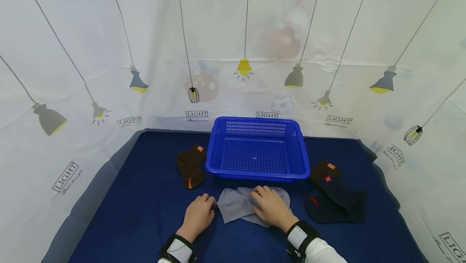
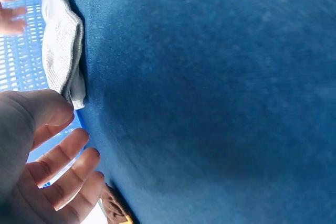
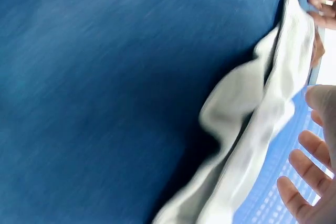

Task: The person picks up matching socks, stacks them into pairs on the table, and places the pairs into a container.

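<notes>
A pair of light grey socks point(image 1: 233, 204) lies overlapped on the blue cloth, in front of the basket. Close to their left end is my left hand point(image 1: 199, 216), its fingers loosely bent. In the left wrist view the thumb point(image 2: 52, 107) appears right by the sock edge; contact is unclear, and the other fingers are spread with nothing between them. Over the right part of the grey socks reaches my right hand point(image 1: 271, 206). Its fingers point(image 3: 307, 169) are spread and relaxed in the right wrist view, apart from the fabric there.
A blue plastic basket point(image 1: 255, 174) stands behind the socks. Brown socks point(image 1: 190, 166) with orange marks lie left of it. To the right, a brown sock point(image 1: 320, 168) and dark navy socks point(image 1: 336, 204) with red marks overlap. A printed white curtain point(image 1: 233, 81) surrounds the table.
</notes>
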`<control>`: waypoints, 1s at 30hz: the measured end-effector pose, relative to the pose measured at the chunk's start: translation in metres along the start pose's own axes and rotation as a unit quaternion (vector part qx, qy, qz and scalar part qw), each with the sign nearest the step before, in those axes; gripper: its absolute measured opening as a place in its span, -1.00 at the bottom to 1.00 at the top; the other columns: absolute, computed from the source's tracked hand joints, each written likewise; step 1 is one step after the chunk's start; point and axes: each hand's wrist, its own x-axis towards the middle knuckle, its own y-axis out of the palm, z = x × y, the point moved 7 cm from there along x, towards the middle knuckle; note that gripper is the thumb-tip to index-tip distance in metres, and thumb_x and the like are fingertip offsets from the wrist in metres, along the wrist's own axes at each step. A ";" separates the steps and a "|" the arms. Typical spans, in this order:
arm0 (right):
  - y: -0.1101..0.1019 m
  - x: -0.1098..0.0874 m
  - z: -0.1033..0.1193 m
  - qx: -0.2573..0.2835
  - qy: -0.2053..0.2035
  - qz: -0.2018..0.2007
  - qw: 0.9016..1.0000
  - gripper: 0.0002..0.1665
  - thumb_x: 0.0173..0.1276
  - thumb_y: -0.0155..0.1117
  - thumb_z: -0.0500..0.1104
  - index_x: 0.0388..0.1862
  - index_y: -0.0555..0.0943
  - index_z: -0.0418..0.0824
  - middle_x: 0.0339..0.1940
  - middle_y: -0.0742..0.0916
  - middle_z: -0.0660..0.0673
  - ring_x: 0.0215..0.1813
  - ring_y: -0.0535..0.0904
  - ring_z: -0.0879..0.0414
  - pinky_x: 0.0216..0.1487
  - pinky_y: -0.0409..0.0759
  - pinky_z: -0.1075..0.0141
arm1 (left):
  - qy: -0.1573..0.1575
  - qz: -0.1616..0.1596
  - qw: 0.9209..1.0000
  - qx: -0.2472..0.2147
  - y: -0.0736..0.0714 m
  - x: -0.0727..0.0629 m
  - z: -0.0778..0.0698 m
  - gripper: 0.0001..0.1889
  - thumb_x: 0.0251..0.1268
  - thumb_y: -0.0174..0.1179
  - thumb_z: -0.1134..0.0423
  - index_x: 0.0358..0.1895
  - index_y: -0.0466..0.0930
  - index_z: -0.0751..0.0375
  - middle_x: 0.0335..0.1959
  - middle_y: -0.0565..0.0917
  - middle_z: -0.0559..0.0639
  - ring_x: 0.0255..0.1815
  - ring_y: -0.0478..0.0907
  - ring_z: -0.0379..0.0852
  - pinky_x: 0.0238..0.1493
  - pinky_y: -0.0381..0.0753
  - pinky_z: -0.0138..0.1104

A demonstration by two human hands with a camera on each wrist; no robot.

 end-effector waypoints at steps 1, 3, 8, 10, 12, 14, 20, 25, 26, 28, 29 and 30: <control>0.003 0.003 0.004 0.000 -0.005 0.008 1.000 -0.56 0.06 0.38 -0.05 -0.04 0.56 -0.05 -0.16 0.57 -0.01 -0.18 0.50 0.10 -0.29 0.52 0.19 | -0.001 -0.001 1.000 -0.001 -0.001 0.000 0.000 -0.79 -0.21 0.36 0.31 -0.45 0.54 0.05 -0.50 0.46 -0.09 -0.52 0.42 -0.13 -0.54 0.39 -0.31; 0.009 0.008 0.010 -0.002 -0.011 0.024 1.000 -0.56 0.09 0.35 -0.03 -0.01 0.55 -0.03 -0.14 0.57 -0.01 -0.16 0.50 0.10 -0.26 0.52 0.19 | 0.000 0.002 1.000 -0.003 -0.001 -0.001 -0.001 -0.79 -0.21 0.37 0.31 -0.44 0.54 0.05 -0.50 0.46 -0.09 -0.51 0.42 -0.12 -0.52 0.40 -0.30; 0.022 0.015 0.022 -0.007 -0.021 0.063 0.998 -0.53 0.14 0.31 0.02 0.05 0.52 0.00 -0.08 0.55 -0.01 -0.11 0.48 0.10 -0.18 0.51 0.17 | 0.003 0.011 1.000 -0.007 0.000 -0.001 -0.003 -0.80 -0.18 0.37 0.29 -0.42 0.55 0.06 -0.48 0.46 -0.09 -0.48 0.43 -0.12 -0.49 0.42 -0.29; 0.025 0.018 0.027 -0.008 -0.028 0.070 0.997 -0.49 0.12 0.32 0.04 0.08 0.52 0.00 -0.05 0.55 -0.01 -0.08 0.48 0.09 -0.16 0.52 0.15 | 0.002 0.010 1.000 -0.005 0.000 -0.002 -0.003 -0.79 -0.18 0.37 0.28 -0.42 0.55 0.06 -0.48 0.46 -0.09 -0.48 0.43 -0.12 -0.49 0.42 -0.29; 0.027 0.022 0.033 -0.011 -0.037 0.074 0.997 -0.45 0.11 0.32 0.05 0.10 0.51 0.00 -0.03 0.55 -0.01 -0.05 0.48 0.08 -0.15 0.52 0.14 | -0.001 0.008 1.000 0.000 0.000 -0.003 -0.002 -0.79 -0.19 0.38 0.28 -0.42 0.55 0.06 -0.48 0.47 -0.09 -0.49 0.43 -0.11 -0.50 0.42 -0.29; 0.029 0.025 0.040 -0.015 -0.047 0.076 0.996 -0.42 0.09 0.33 0.07 0.13 0.49 0.01 0.00 0.55 -0.01 -0.03 0.49 0.07 -0.14 0.52 0.14 | -0.006 0.009 1.000 0.006 0.001 -0.005 0.000 -0.78 -0.19 0.38 0.27 -0.42 0.55 0.05 -0.48 0.47 -0.08 -0.49 0.43 -0.11 -0.49 0.42 -0.28; 0.035 0.030 0.053 -0.037 -0.072 0.082 0.993 -0.35 0.05 0.34 0.12 0.16 0.46 0.07 0.01 0.54 0.00 -0.08 0.48 0.08 -0.20 0.53 0.15 | -0.022 0.028 0.999 0.005 0.005 -0.009 0.006 -0.78 -0.19 0.38 0.27 -0.41 0.55 0.05 -0.48 0.46 -0.08 -0.48 0.43 -0.11 -0.48 0.42 -0.28; 0.040 0.028 0.056 -0.069 -0.083 0.065 0.992 -0.45 0.04 0.36 0.11 0.04 0.49 0.07 -0.09 0.53 0.03 -0.16 0.46 0.12 -0.28 0.50 0.21 | -0.026 0.034 0.999 0.002 0.006 -0.013 0.008 -0.79 -0.19 0.38 0.27 -0.42 0.56 0.05 -0.50 0.45 -0.09 -0.50 0.41 -0.12 -0.51 0.39 -0.30; 0.041 0.028 0.057 -0.071 -0.084 0.058 0.992 -0.48 0.04 0.37 0.10 0.00 0.50 0.06 -0.12 0.53 0.03 -0.18 0.46 0.12 -0.29 0.49 0.22 | -0.025 0.032 0.999 0.002 0.006 -0.013 0.008 -0.79 -0.19 0.38 0.27 -0.42 0.56 0.06 -0.50 0.45 -0.09 -0.50 0.41 -0.11 -0.51 0.39 -0.29; 0.043 0.027 0.058 -0.075 -0.086 0.044 0.992 -0.55 0.04 0.36 0.07 -0.07 0.50 0.05 -0.18 0.53 0.03 -0.21 0.46 0.12 -0.33 0.46 0.24 | -0.022 0.028 0.999 0.001 0.005 -0.014 0.009 -0.79 -0.20 0.38 0.28 -0.42 0.55 0.07 -0.50 0.45 -0.08 -0.49 0.42 -0.10 -0.51 0.40 -0.29; 0.043 0.027 0.058 -0.075 -0.087 0.037 0.993 -0.58 0.05 0.36 0.06 -0.10 0.49 0.04 -0.21 0.54 0.03 -0.23 0.46 0.12 -0.35 0.45 0.25 | -0.021 0.026 0.999 0.000 0.005 -0.014 0.009 -0.79 -0.20 0.38 0.28 -0.43 0.55 0.07 -0.50 0.45 -0.08 -0.50 0.42 -0.10 -0.51 0.40 -0.28; 0.044 0.027 0.059 -0.074 -0.087 0.028 0.993 -0.61 0.06 0.35 0.03 -0.13 0.50 0.02 -0.24 0.54 0.03 -0.25 0.47 0.12 -0.37 0.44 0.26 | -0.020 0.024 1.000 -0.001 0.005 -0.013 0.009 -0.79 -0.20 0.38 0.28 -0.43 0.55 0.07 -0.50 0.45 -0.08 -0.50 0.41 -0.10 -0.51 0.40 -0.29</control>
